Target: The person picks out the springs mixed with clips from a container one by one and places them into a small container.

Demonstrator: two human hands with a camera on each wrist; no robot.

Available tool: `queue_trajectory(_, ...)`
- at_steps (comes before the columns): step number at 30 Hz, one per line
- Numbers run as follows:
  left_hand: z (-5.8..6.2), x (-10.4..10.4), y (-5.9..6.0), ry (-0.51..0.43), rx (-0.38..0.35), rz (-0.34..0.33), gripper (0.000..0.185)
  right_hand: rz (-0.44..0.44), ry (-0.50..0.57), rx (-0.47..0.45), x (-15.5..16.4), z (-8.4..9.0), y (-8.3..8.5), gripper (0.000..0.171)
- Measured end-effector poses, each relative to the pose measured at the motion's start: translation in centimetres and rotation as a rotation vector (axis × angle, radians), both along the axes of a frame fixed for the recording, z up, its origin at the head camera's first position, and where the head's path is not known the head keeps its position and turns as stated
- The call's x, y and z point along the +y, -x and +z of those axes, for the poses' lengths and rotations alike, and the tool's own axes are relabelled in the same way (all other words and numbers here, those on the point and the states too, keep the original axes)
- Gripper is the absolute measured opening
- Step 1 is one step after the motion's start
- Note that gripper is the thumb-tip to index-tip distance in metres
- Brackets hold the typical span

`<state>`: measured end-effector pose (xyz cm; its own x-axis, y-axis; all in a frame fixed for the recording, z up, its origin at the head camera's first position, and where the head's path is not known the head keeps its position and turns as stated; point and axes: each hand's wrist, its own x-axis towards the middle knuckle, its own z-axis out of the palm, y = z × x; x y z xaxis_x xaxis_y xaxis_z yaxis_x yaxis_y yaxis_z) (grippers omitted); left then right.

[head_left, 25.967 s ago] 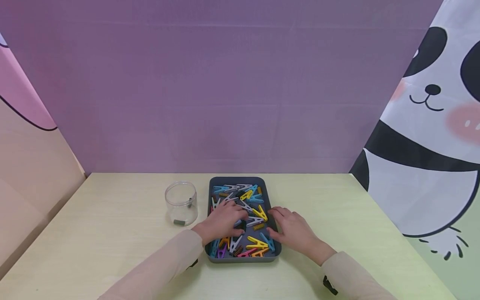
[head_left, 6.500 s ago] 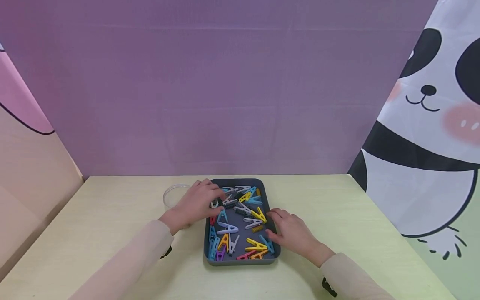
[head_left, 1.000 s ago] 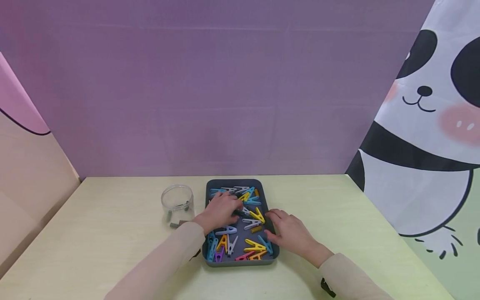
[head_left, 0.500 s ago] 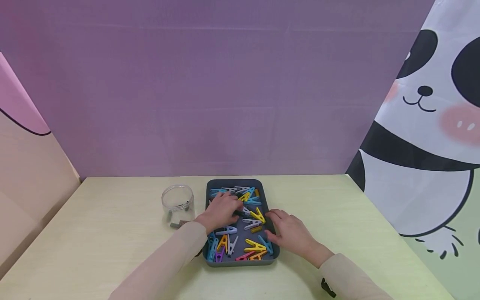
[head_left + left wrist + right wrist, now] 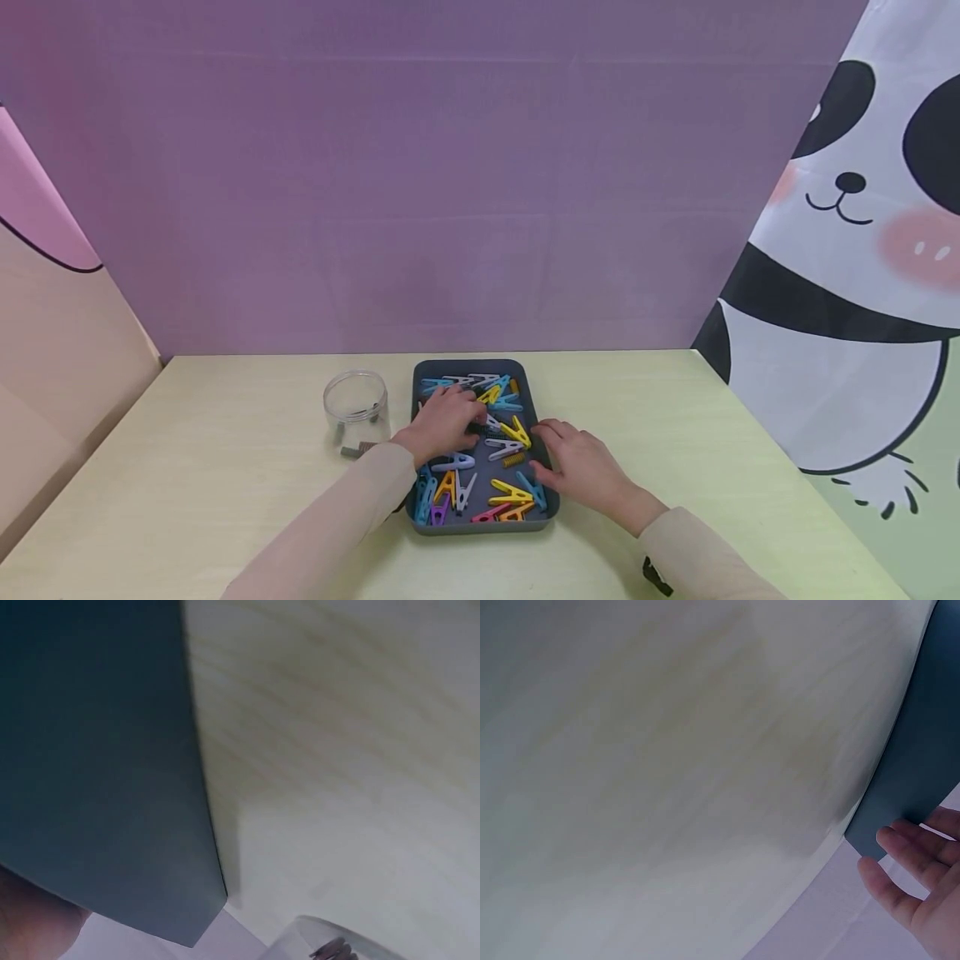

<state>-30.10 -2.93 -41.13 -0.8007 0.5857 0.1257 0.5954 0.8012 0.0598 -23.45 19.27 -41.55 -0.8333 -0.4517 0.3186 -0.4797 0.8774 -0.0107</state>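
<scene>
A dark grey tray (image 5: 480,527) holds several loose plastic clothespin halves in yellow, blue, lilac, orange and purple, and a few small coil springs. My left hand (image 5: 442,421) reaches into the tray's middle, its thumb and index finger pinching the end of a dark spring (image 5: 487,432). Part of that spring is hidden by the fingers. A brass-coloured spring (image 5: 513,459) lies near the right wall. My right hand (image 5: 585,468) rests its relaxed fingertips against the tray's right side; in the right wrist view the fingers (image 5: 911,859) touch the outer wall.
Left of the tray stands a clear round jar (image 5: 355,400) with several springs at its bottom. Both stand on a pale wooden table (image 5: 247,450). Behind it hangs a purple backdrop (image 5: 435,183), with a panda-printed panel (image 5: 855,375) at the right.
Over the earlier frames, dark springs left the tray and more springs appear in the jar. My left hand moved from beside the jar back into the tray; lately both hands hold nearly still.
</scene>
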Motion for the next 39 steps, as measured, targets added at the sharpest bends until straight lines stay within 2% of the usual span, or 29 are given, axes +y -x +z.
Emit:
queue_trajectory(14,0.01,-0.18,0.34,-0.008,-0.025,-0.023,0.021,0.019,0.000,0.031,0.35,0.01,0.12,0.048)
queue_trajectory(25,0.18,-0.48,0.29,-0.039,-0.098,-0.024,0.022,0.010,-0.002,0.009,0.16,0.12,-0.02,0.048)
queue_trajectory(32,0.06,-0.53,0.35,-0.039,-0.092,-0.041,0.018,0.002,-0.014,0.000,0.09,0.19,-0.07,0.048)
queue_trajectory(39,0.06,-0.71,0.12,-0.037,-0.056,-0.062,0.018,0.008,-0.003,0.005,0.05,0.01,0.02,0.048)
